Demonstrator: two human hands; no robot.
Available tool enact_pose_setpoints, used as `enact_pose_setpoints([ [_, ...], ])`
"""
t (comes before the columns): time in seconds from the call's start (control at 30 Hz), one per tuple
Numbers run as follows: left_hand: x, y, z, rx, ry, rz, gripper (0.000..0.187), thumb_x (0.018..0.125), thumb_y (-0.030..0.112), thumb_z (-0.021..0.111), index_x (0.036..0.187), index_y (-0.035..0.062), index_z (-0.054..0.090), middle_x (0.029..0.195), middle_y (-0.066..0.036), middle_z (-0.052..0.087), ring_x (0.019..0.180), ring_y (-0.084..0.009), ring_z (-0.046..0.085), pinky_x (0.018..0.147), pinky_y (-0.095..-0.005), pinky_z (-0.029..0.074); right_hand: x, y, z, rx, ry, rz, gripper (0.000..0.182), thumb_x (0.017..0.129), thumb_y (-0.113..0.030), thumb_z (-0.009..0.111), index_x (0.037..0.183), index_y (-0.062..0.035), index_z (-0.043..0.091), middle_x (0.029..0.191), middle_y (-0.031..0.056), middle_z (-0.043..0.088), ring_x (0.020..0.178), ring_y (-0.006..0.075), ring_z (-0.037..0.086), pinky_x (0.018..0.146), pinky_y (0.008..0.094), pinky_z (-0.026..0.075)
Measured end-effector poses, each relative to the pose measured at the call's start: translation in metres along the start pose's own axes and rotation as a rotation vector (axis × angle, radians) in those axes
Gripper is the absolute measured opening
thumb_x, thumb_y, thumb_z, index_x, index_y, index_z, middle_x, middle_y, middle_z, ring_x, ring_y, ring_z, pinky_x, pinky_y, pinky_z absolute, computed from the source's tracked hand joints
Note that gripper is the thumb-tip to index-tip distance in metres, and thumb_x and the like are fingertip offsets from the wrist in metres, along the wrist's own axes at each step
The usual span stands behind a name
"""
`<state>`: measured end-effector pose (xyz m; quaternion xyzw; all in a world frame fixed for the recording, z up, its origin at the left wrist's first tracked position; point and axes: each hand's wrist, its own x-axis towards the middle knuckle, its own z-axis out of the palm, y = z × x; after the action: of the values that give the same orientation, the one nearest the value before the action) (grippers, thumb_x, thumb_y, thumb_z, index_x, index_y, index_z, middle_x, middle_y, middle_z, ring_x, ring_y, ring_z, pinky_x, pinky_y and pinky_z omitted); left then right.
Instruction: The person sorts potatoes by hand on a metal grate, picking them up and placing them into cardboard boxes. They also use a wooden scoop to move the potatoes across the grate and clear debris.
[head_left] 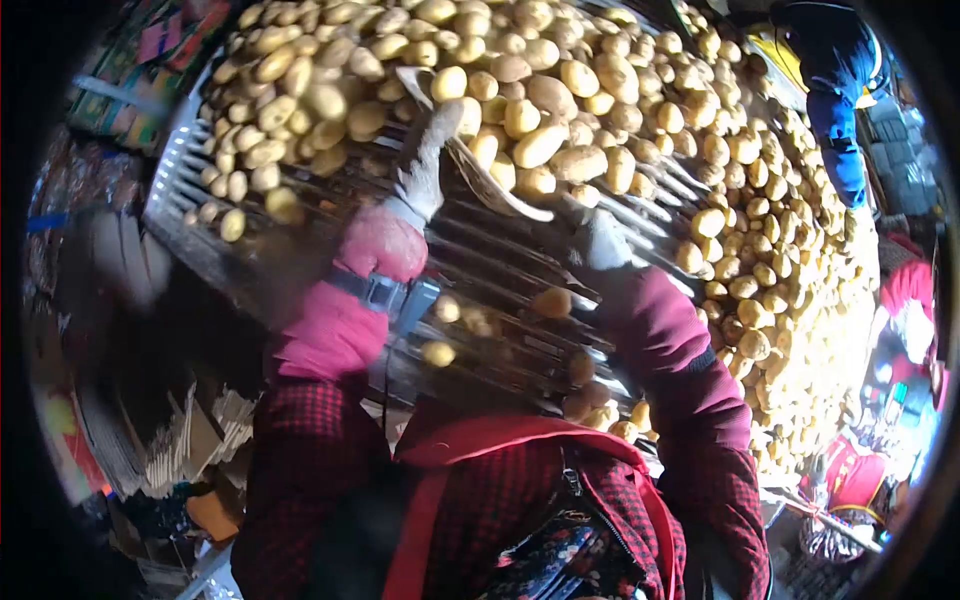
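My left hand (428, 165), in a pale, dirty glove, is closed around a thin, curved strip (495, 192) whose material I cannot make out. The strip bows from above that hand down toward my right hand (603, 240). My right hand wears a grey-white glove and is low over the slatted rack (665, 205), close to the strip's lower end; its fingers are in shadow and blurred. Against the strip's far side lie potatoes (540, 146) of mixed sizes. A few small potatoes (438, 353) sit on the slats between my forearms.
A large potato heap (790, 330) spreads along the right. Someone in blue clothing (845, 130) is at the top right, and a person with a pink sleeve (905, 290) is at the far right. Stacked flat cardboard (195, 440) stands at lower left.
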<state>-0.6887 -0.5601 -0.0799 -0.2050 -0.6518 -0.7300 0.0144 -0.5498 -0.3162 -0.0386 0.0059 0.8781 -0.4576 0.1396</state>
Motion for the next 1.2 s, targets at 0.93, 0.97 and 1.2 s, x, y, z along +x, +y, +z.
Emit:
enact_pose_setpoints([
  [0.93, 0.088, 0.089, 0.334, -0.174, -0.714, -0.252, 0.059, 0.094, 0.040, 0.074, 0.132, 0.0038, 0.049, 0.118, -0.014, 0.058, 0.110, -0.0269, 0.053, 0.093, -0.0392, 0.042, -0.133, 0.092, -0.119, 0.731, 0.954, 0.262, 0.034, 0.093, -0.011, 0.069, 0.127, -0.0052, 0.066, 0.092, 0.0035, 0.069, 0.070, 0.0080, 0.058, 0.061, 0.0249, 0.050],
  [0.97, 0.086, 0.098, 0.343, -0.154, -0.745, -0.185, 0.063, 0.095, 0.041, 0.073, 0.136, 0.0018, 0.046, 0.123, -0.017, 0.057, 0.116, -0.0285, 0.052, 0.098, -0.0394, 0.041, -0.139, 0.098, -0.125, 0.777, 0.987, 0.256, 0.035, 0.092, -0.010, 0.068, 0.127, -0.0047, 0.066, 0.092, 0.0037, 0.070, 0.070, 0.0082, 0.059, 0.060, 0.0245, 0.049],
  [1.2, 0.048, 0.097, 0.395, -0.389, -0.987, 0.015, 0.084, 0.100, 0.027, 0.068, 0.163, 0.0017, 0.018, 0.155, -0.029, 0.044, 0.133, -0.0396, 0.057, 0.108, -0.0418, 0.048, -0.175, 0.070, -0.139, 1.157, 1.143, 0.022, 0.013, 0.100, -0.022, 0.063, 0.104, -0.0108, 0.064, 0.082, -0.0018, 0.063, 0.066, 0.0086, 0.054, 0.055, 0.0251, 0.041],
])
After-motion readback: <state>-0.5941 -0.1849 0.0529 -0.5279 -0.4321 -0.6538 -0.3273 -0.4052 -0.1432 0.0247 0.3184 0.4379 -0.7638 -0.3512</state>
